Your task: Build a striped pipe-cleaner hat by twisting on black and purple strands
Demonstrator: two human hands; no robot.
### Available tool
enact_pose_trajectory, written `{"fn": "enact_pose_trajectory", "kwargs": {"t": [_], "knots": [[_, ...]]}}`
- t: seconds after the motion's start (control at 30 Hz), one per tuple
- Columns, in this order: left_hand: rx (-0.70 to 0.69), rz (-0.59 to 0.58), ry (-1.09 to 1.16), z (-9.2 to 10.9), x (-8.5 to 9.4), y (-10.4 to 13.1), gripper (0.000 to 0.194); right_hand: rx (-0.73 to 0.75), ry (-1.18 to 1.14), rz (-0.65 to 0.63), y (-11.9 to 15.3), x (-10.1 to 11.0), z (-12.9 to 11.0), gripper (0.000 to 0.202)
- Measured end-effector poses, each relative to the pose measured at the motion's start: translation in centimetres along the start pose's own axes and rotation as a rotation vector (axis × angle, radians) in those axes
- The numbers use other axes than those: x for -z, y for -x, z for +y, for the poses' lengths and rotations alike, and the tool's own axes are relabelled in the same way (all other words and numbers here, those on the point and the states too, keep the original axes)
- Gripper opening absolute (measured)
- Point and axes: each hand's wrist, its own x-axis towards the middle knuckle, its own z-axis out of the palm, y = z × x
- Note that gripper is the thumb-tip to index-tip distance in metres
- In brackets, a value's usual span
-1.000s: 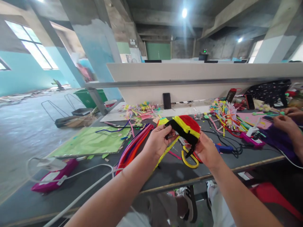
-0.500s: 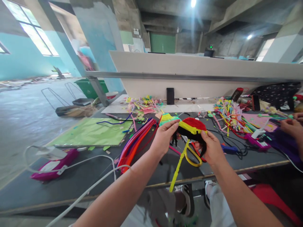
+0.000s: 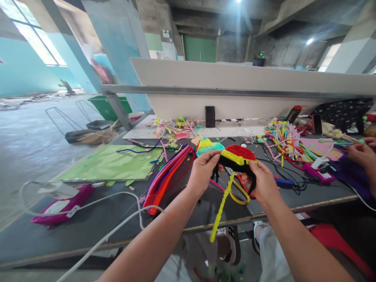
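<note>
Between both hands, above the table's front part, is a fuzzy pipe-cleaner craft piece (image 3: pixel 238 153) with red, yellow and black bands. My left hand (image 3: pixel 205 168) pinches its left end; my right hand (image 3: pixel 261 180) is closed on its right end. A yellow and turquoise fuzzy piece (image 3: pixel 209 147) shows just beyond my left fingers; whether it joins the held piece I cannot tell. A twisted yellow pipe cleaner (image 3: pixel 221 209) hangs below the piece. Behind it lie yellow-handled scissors (image 3: pixel 241 199), partly hidden. Short black strands dangle near my left fingertips.
Left of my hands lie a bundle of red, pink and purple pipe cleaners (image 3: pixel 167 180), a green sheet (image 3: pixel 108 162) and a magenta power strip (image 3: pixel 63 205) with a white cable. A phone (image 3: pixel 210 116) stands at the back. Another person's hand (image 3: pixel 362 152) works at the right.
The view has shifted slightly, moving the background a little left and up. Both hands keep hold of the craft piece, and more of the yellow and turquoise piece shows.
</note>
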Motion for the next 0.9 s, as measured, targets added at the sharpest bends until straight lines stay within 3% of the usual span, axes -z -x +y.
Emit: {"fn": "enact_pose_trajectory", "kwargs": {"t": [0.2, 0.43, 0.63, 0.8, 0.9], "knots": [[0.035, -0.027, 0.023, 0.1, 0.5, -0.4, 0.032, 0.012, 0.055, -0.017, -0.1, 0.3, 0.0, 0.033], [0.210, -0.123, 0.035, 0.7, 1.3, -1.6, 0.048, 0.028, 0.170, -0.118, 0.0, 0.4, -0.1, 0.031], [0.179, -0.212, 0.110, -0.1, 1.4, -1.5, 0.033, 0.007, 0.274, -0.182, -0.1, 0.5, 0.3, 0.030], [0.247, -0.178, 0.119, -0.8, 1.7, -1.2, 0.033, -0.015, 0.284, -0.193, -0.3, 0.6, 0.6, 0.030], [0.244, -0.045, 0.083, 0.6, 3.2, -2.0, 0.040, -0.013, 0.292, -0.176, -0.3, 0.6, 0.5, 0.032]]}}
